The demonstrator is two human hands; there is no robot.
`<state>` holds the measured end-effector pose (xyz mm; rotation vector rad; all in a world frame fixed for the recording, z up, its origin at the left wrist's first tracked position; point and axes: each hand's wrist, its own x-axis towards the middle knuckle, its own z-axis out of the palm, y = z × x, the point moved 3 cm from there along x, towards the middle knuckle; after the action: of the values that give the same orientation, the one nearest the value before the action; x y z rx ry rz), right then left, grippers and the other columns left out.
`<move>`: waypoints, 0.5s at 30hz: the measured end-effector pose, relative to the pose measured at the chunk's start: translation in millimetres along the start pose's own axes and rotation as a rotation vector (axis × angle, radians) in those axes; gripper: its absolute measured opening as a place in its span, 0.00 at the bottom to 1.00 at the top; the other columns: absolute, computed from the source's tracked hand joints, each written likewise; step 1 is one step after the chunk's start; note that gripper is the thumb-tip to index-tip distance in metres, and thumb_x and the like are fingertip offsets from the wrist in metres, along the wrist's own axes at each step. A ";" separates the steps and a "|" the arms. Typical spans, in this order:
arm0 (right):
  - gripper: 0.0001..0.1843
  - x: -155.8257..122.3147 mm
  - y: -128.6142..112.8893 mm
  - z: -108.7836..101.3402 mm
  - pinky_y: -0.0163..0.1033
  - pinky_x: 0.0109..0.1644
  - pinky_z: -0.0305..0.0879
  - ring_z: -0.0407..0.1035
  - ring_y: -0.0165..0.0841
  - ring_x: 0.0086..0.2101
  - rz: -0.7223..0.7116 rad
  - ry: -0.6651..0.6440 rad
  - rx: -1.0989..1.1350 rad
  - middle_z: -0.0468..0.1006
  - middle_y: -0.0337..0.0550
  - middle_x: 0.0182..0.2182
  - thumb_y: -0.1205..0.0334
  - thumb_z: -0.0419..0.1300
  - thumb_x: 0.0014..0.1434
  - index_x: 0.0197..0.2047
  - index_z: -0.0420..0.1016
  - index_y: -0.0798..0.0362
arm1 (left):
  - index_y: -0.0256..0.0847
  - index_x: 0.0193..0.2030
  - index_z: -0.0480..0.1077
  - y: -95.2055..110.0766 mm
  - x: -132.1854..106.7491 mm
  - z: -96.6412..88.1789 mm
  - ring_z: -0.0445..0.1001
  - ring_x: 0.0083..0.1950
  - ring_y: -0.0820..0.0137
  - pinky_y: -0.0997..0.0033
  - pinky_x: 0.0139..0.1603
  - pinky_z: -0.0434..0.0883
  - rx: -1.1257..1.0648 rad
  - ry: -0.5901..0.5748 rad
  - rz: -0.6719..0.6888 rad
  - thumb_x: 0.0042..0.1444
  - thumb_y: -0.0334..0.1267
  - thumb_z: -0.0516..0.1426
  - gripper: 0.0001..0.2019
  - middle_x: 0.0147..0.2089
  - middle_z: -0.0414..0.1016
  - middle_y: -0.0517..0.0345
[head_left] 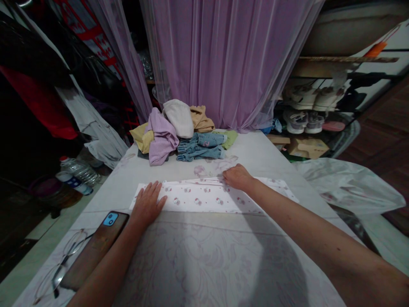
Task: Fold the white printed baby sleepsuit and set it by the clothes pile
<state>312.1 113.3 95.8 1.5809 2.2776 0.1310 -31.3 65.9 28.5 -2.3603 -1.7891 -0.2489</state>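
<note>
We took the heap of clothes (pixel 182 125) as our landmark on the table (pixel 191 256). The printed cloth (pixel 198 200) lay on the near side of the heap, apart from it, as a long flat strip. Its long axis ran crosswise, left to right, with the right end reaching well past the heap's right side. We noted both hands on it, well apart from each other. The left hand (pixel 148 202), palm down and fingers slightly spread, rested on the strip's left end, roughly in line with the heap's left side; it gripped nothing that we could see. The right hand (pixel 238 177) was at the strip's far edge, in line with the heap's right side, its fingertips apparently pinched on the fabric, where a shallow crease led up to them. Of the two, we judged the right hand nearer to the heap. The right forearm crossed the strip and hid part of its right half. Nearer than the heap and off to its left, the phone (pixel 96 251) and eyeglasses (pixel 67 256) lay by the left forearm. Behind the heap hung the purple curtain (pixel 217 55).
</note>
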 end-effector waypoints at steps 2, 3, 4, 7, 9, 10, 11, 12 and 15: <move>0.16 1.9 -0.5 1.1 0.44 0.51 0.60 0.75 0.41 0.47 -0.013 -0.007 -0.010 0.82 0.55 0.43 0.65 0.52 0.62 0.45 0.80 0.55 | 0.34 0.66 0.64 0.1 0.2 0.0 0.61 0.69 0.52 0.44 0.66 0.61 -0.001 -0.001 -0.003 0.65 0.47 0.46 0.27 0.68 0.64 0.41; 0.16 2.2 -1.1 0.9 0.44 0.51 0.60 0.75 0.41 0.47 -0.019 -0.010 -0.015 0.82 0.55 0.43 0.66 0.52 0.62 0.45 0.80 0.55 | 0.34 0.66 0.64 0.1 0.3 -0.2 0.61 0.69 0.52 0.44 0.66 0.61 -0.001 -0.005 -0.005 0.65 0.47 0.46 0.27 0.68 0.64 0.41; 0.15 2.1 -2.0 0.4 0.44 0.51 0.60 0.76 0.42 0.47 -0.027 -0.014 -0.016 0.82 0.56 0.42 0.66 0.52 0.62 0.45 0.80 0.56 | 0.34 0.66 0.64 0.2 0.4 -0.5 0.61 0.69 0.52 0.44 0.66 0.61 0.000 -0.009 -0.006 0.65 0.47 0.46 0.28 0.68 0.64 0.41; 0.15 0.4 -4.3 -2.5 0.46 0.52 0.61 0.76 0.44 0.47 -0.046 -0.017 -0.011 0.82 0.58 0.42 0.67 0.53 0.61 0.45 0.79 0.58 | 0.34 0.66 0.63 0.6 0.4 -1.4 0.61 0.69 0.51 0.44 0.66 0.61 -0.001 -0.013 0.003 0.65 0.47 0.46 0.28 0.68 0.64 0.40; 0.16 -0.4 -3.5 -4.4 0.46 0.52 0.61 0.76 0.44 0.46 -0.043 -0.015 -0.003 0.82 0.59 0.42 0.67 0.52 0.62 0.47 0.78 0.59 | 0.33 0.66 0.63 1.0 0.1 -1.3 0.61 0.69 0.51 0.44 0.66 0.61 -0.003 -0.008 0.008 0.65 0.47 0.46 0.28 0.68 0.64 0.40; 0.16 -0.5 -2.0 -5.3 0.46 0.52 0.62 0.76 0.44 0.46 -0.032 -0.012 0.001 0.82 0.59 0.42 0.67 0.52 0.62 0.48 0.77 0.60 | 0.33 0.66 0.63 1.1 -0.1 -1.1 0.61 0.69 0.51 0.44 0.66 0.61 -0.004 -0.003 0.009 0.65 0.47 0.46 0.28 0.68 0.64 0.40; 0.17 -0.1 0.3 -6.0 0.45 0.51 0.63 0.76 0.44 0.46 -0.013 -0.009 0.008 0.82 0.59 0.42 0.67 0.51 0.63 0.50 0.76 0.60 | 0.33 0.66 0.63 1.0 -0.3 -0.8 0.61 0.69 0.51 0.43 0.66 0.61 -0.004 0.004 0.007 0.65 0.47 0.46 0.28 0.68 0.64 0.40; 0.18 0.6 3.1 -6.8 0.44 0.50 0.63 0.76 0.43 0.46 0.010 -0.009 0.017 0.82 0.59 0.42 0.66 0.50 0.64 0.52 0.75 0.60 | 0.33 0.66 0.63 1.0 -0.6 -0.3 0.61 0.69 0.50 0.43 0.66 0.61 -0.004 0.009 0.006 0.65 0.47 0.46 0.28 0.68 0.64 0.40; 0.19 4.6 11.9 -8.5 0.42 0.48 0.65 0.76 0.42 0.48 0.075 -0.026 0.046 0.81 0.60 0.44 0.64 0.49 0.65 0.54 0.73 0.59 | 0.33 0.66 0.63 0.7 -1.2 1.1 0.61 0.69 0.50 0.43 0.66 0.60 -0.006 0.019 0.012 0.65 0.47 0.46 0.28 0.68 0.64 0.40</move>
<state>318.3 123.0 106.0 1.6824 2.2172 0.0766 -30.8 64.9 27.1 -2.3636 -1.7683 -0.2737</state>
